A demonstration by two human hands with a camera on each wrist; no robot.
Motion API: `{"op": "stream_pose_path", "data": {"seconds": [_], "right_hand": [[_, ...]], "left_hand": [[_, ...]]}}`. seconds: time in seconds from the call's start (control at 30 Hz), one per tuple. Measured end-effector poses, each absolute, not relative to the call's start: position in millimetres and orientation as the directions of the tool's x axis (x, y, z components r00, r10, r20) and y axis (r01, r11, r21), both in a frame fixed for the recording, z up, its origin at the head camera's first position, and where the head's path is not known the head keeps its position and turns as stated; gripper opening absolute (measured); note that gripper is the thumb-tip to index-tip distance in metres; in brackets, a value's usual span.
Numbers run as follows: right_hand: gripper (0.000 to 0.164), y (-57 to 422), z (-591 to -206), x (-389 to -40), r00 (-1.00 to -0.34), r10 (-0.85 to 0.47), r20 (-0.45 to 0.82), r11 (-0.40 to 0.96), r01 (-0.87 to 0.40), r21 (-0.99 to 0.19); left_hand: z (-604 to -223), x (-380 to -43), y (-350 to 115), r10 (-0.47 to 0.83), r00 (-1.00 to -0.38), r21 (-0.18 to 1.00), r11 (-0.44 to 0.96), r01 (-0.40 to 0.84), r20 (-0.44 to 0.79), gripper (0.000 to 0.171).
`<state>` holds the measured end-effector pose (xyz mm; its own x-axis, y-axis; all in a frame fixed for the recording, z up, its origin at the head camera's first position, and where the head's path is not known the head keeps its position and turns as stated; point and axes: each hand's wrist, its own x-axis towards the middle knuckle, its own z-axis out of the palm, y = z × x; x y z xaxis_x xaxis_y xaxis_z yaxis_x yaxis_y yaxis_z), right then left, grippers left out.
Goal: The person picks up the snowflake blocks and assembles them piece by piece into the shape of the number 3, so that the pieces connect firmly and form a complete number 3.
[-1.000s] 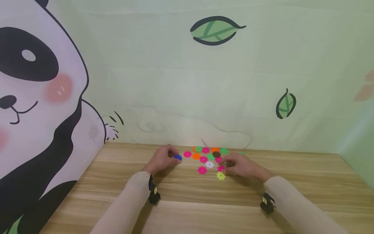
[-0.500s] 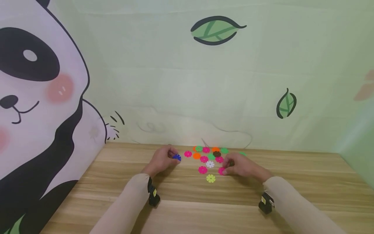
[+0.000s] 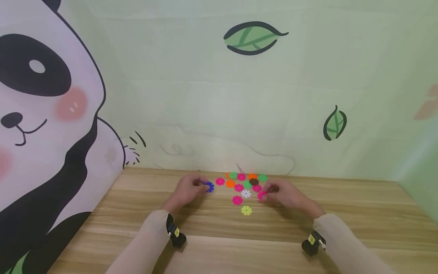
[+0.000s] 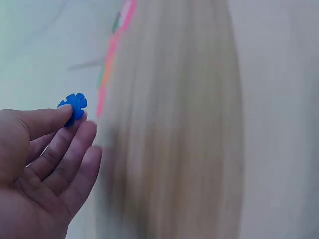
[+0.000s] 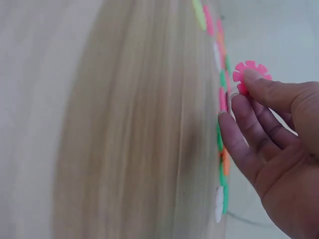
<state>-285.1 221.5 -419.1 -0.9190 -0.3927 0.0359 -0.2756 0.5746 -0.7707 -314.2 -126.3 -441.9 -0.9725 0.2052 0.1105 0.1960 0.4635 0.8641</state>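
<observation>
My left hand [image 3: 187, 191] pinches a blue notched plastic disc [image 3: 210, 187] between thumb and forefinger, left of the spread-out discs. In the left wrist view the blue disc [image 4: 78, 102] stands up from the fingertips, its slotted edge showing. On the right side, my right hand [image 3: 288, 195] holds a pink notched disc [image 3: 261, 195] by thumb and fingers. The right wrist view shows that pink disc [image 5: 253, 66] raised above the table, the other fingers half bent below. Between the hands lie a white disc [image 3: 246, 193], another pink disc [image 3: 237, 200] and a yellow disc [image 3: 246, 210].
Several more discs lie near the back edge, among them an orange disc [image 3: 230, 184], a brown disc [image 3: 254, 182] and a green disc [image 3: 262, 177], some overlapping. Behind the wooden table [image 3: 212, 224] rises a pale green backdrop [image 3: 191, 95] with a printed panda and leaves.
The yellow disc has shifted left, away from the right hand. The right hand has taken a pink disc off the table and raised it. The left hand keeps the blue disc, slightly turned.
</observation>
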Motion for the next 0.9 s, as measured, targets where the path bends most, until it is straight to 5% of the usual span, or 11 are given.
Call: {"op": "stream_pose_path", "data": {"seconds": [0.3,0.9], "right_hand": [[0.008,212.6,-404.0,-261.9,-0.943,-0.275,0.188,0.545,-0.314,-0.777],[0.013,194.0,-397.9,-230.6,-0.924,-0.148,0.351,0.389,-0.381,-0.839]], "left_hand": [[-419.4,-284.8,-108.3,0.275,-0.956,0.965,0.205,0.162,0.102,0.018],[-395.7,-252.3,-77.5,0.336,-0.921,0.970,0.070,0.234,0.198,0.018]]}}
